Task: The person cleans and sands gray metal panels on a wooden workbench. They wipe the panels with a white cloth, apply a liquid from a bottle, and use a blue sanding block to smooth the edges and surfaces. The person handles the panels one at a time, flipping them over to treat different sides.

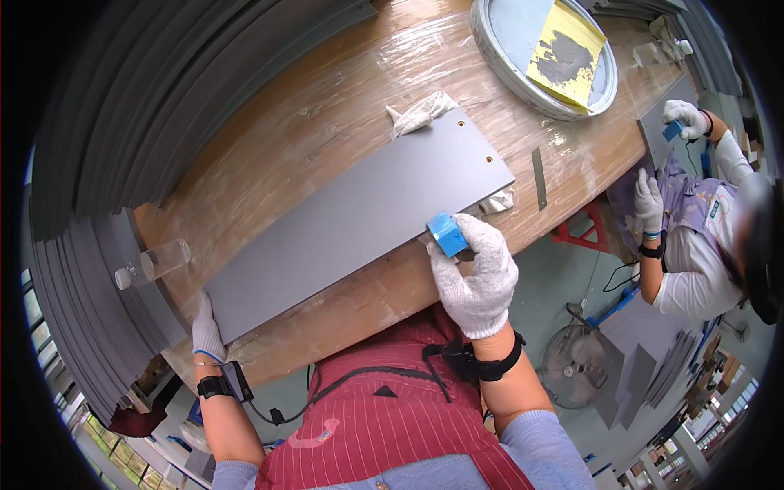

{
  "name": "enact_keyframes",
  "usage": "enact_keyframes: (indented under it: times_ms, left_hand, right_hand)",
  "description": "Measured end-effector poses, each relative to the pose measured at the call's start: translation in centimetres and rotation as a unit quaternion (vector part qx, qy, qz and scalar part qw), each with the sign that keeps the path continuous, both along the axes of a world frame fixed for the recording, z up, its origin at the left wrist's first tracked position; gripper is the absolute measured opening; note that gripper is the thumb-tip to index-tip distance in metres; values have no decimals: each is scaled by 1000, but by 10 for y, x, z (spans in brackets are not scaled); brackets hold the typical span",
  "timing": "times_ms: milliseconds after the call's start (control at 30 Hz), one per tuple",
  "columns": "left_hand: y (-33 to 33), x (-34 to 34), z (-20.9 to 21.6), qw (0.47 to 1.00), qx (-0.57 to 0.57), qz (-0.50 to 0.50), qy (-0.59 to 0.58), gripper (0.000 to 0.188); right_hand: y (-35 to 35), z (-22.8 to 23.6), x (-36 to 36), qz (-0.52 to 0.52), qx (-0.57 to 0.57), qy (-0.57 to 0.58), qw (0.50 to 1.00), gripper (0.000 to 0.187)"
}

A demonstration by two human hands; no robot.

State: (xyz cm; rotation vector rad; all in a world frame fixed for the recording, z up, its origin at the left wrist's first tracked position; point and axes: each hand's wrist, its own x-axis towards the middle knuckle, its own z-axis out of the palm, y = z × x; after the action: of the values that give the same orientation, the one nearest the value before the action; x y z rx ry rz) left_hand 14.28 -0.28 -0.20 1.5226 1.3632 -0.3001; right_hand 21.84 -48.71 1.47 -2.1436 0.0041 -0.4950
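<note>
Perhaps uneven pressure could slide the panel [351, 220] on the cloth [422, 116] beneath it, across the bench [302, 135]: the right hand [478, 282] pinches a block [447, 234] by its near edge; the left hand [207, 332] meets its left end, grip unclear.

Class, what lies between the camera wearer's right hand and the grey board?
A blue block, held by the right hand, lies between it and the grey board. This shows in the head view; whether block and board touch is unclear.
</note>
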Motion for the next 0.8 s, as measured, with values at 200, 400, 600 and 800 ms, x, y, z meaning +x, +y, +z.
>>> enact_keyframes:
  times_ms: [200, 400, 600, 800]
  left_hand:
    - [15, -25, 15, 986, -136, 17, -95, 59]
    - [22, -37, 49, 948, -121, -51, -291, 53]
    - [32, -43, 100, 935, -95, -27, -341, 49]
    - [31, -39, 125, 931, -62, -68, -353, 48]
  right_hand:
    - [4, -6, -6, -124, 439, 131, 880, 38]
    - [7, -12, 2, -81, 700, 106, 702, 38]
    - [28, 0, 10, -61, 679, 88, 727, 34]
    - [12, -23, 25, -227, 373, 43, 899, 33]
